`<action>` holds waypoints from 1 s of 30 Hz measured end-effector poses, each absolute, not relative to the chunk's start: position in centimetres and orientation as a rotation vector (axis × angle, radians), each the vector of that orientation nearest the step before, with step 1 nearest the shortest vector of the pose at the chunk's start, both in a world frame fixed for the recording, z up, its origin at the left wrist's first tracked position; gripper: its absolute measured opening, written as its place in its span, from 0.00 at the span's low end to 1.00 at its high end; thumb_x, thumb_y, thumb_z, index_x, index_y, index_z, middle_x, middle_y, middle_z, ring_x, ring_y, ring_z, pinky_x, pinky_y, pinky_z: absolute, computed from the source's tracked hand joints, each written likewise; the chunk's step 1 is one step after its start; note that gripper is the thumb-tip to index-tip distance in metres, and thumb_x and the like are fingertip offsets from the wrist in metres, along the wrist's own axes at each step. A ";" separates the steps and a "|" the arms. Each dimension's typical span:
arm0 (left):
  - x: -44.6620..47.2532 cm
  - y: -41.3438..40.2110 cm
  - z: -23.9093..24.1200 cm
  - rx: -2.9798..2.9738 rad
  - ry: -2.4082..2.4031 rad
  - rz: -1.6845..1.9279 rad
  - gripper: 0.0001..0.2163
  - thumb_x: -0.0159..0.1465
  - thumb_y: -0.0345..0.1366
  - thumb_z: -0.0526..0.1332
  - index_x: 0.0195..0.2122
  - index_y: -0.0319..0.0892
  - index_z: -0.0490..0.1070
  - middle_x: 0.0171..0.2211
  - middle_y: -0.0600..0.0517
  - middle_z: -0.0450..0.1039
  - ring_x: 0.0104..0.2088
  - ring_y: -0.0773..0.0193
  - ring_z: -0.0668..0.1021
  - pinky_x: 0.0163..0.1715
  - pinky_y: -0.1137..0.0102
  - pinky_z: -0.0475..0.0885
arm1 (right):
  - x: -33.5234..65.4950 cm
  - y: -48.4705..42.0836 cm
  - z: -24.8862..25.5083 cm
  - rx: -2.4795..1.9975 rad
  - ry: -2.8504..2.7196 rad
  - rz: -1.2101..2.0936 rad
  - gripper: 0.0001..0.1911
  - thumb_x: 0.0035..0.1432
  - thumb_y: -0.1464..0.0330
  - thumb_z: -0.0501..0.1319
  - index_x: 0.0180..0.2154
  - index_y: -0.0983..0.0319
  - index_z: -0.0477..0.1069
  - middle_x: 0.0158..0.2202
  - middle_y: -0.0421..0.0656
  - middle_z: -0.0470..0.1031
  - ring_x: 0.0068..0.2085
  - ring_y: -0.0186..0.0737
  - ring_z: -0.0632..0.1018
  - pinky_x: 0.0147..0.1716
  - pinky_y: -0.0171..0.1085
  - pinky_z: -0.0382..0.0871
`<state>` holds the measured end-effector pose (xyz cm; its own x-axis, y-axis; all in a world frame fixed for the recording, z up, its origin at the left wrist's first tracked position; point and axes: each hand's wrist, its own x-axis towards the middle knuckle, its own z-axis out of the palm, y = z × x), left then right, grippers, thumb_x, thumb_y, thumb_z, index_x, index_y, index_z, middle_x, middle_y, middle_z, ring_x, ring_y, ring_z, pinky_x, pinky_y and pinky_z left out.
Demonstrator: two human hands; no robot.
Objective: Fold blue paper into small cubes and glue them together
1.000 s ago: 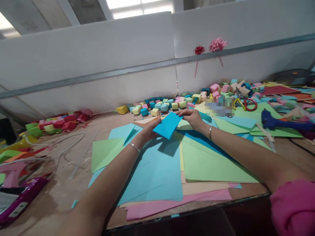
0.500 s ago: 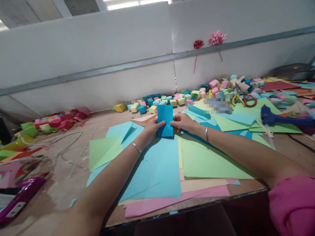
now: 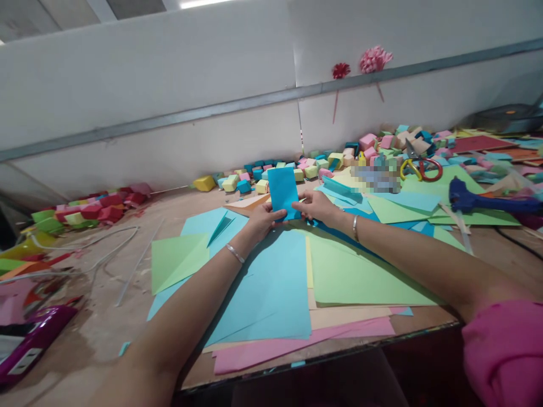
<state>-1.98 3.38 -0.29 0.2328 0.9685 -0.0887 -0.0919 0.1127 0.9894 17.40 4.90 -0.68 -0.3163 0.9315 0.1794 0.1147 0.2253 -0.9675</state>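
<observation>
A folded blue paper [image 3: 283, 189] stands upright between both my hands, above a spread of coloured sheets. My left hand [image 3: 263, 219] pinches its lower left edge, fingers closed on it. On the other side my right hand [image 3: 316, 206] grips its lower right edge the same way. Each wrist wears a thin bracelet. Under the hands lie a large light-blue sheet [image 3: 271, 288] and a green sheet [image 3: 356, 277].
Small folded paper cubes [image 3: 271, 175] in several colours line the white wall. Red-and-yellow scissors [image 3: 419, 168] and a blue glue gun [image 3: 475, 198] lie at right. Red and green cubes [image 3: 93, 209] pile at left, with white strips [image 3: 106, 254] and a purple case [image 3: 34, 339].
The blue paper went from tilted and held mainly by my left hand to upright and gripped at its bottom by both hands, then rose slightly away from me.
</observation>
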 end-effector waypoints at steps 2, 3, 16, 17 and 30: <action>-2.0 3.4 -0.3 1.155 1.023 1.051 0.20 0.46 0.34 0.76 0.40 0.36 0.77 0.40 0.43 0.80 0.36 0.60 0.81 0.36 0.68 0.78 | 17.3 4.7 -0.8 -0.998 -1.737 1.211 0.10 0.49 0.66 0.67 0.33 0.61 0.70 0.19 0.36 0.72 0.19 0.33 0.71 0.16 0.31 0.61; -2.0 3.4 -0.3 1.152 1.028 1.062 0.20 0.46 0.34 0.76 0.40 0.35 0.77 0.40 0.43 0.80 0.36 0.60 0.80 0.36 0.68 0.78 | 17.3 4.6 -0.8 -0.988 -1.762 1.217 0.09 0.48 0.68 0.67 0.32 0.61 0.69 0.18 0.36 0.72 0.19 0.34 0.71 0.17 0.31 0.62; -2.2 3.8 -0.3 1.179 1.063 1.090 0.22 0.44 0.40 0.77 0.39 0.38 0.77 0.37 0.47 0.79 0.32 0.63 0.79 0.31 0.69 0.77 | 17.6 4.7 -0.4 -1.017 -1.829 1.096 0.06 0.47 0.73 0.62 0.31 0.62 0.67 0.17 0.34 0.69 0.21 0.32 0.73 0.19 0.30 0.60; -2.3 3.9 -0.3 1.191 1.067 1.099 0.23 0.44 0.41 0.77 0.39 0.39 0.77 0.36 0.48 0.79 0.31 0.64 0.78 0.30 0.70 0.76 | 17.6 4.8 -0.5 -1.006 -1.829 1.096 0.06 0.47 0.72 0.62 0.31 0.62 0.67 0.17 0.33 0.68 0.21 0.33 0.73 0.19 0.30 0.60; -4.4 4.8 0.9 1.282 1.017 1.323 0.16 0.47 0.43 0.75 0.26 0.39 0.72 0.22 0.55 0.69 0.21 0.73 0.69 0.22 0.76 0.65 | 18.3 5.2 -0.7 -0.840 -2.015 1.199 0.09 0.44 0.70 0.64 0.25 0.61 0.63 0.17 0.32 0.65 0.19 0.30 0.70 0.20 0.31 0.61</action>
